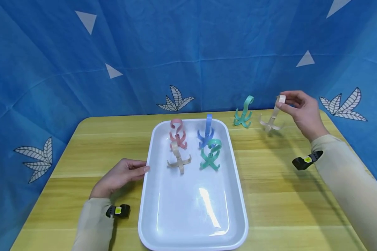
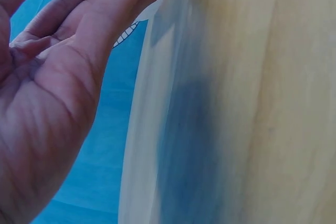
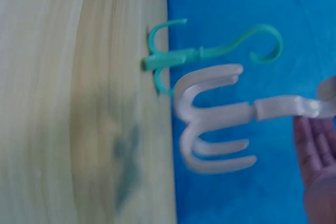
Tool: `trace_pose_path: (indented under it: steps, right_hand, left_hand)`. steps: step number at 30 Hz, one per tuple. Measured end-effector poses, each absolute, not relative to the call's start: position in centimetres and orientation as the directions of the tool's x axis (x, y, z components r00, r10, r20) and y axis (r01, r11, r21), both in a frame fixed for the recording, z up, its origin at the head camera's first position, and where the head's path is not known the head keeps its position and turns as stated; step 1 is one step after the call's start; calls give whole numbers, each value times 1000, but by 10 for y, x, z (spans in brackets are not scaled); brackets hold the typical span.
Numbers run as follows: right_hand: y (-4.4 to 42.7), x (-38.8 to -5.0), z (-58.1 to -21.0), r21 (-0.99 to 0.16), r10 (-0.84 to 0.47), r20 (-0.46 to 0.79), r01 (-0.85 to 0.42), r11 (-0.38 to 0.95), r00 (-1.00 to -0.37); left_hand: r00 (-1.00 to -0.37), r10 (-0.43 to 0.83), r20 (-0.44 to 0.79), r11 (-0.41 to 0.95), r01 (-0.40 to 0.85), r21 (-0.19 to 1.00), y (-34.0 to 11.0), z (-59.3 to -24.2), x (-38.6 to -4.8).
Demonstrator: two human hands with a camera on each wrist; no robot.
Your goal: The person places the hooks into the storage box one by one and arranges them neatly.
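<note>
While the left hand (image 1: 120,176) grips the white tray (image 1: 182,205) at nine o'clock, probably for steadiness, the right hand (image 1: 305,113) pinches a four-pronged hook (image 1: 273,118) at two.

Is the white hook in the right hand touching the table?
No: the right hand holds the white hook above the table, and the hook's shadow lies apart from it.

Four hooks (image 1: 179,162) obstruct the tray (image 1: 185,205) beyond its roomy near half.
</note>
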State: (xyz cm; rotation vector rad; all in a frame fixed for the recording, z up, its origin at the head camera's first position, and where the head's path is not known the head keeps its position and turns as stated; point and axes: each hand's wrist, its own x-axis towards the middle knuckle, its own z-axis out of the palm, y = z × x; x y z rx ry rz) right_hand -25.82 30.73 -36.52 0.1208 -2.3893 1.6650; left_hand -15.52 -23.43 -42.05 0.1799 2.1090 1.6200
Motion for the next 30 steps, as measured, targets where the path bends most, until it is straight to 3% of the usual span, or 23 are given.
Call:
trace_pose_path:
  steps: [21, 30]
  right_hand:
    - [286, -211, -341, -864, -87, 40, -78, 497, -995]
    - [282, -202, -341, -855, -178, 31, -119, 505, -983]
  left_hand:
    - [-873, 389, -293, 329, -165, 930, -235, -421, -156]
    - [-874, 392, -287, 315, -166, 935, -235, -423, -156]
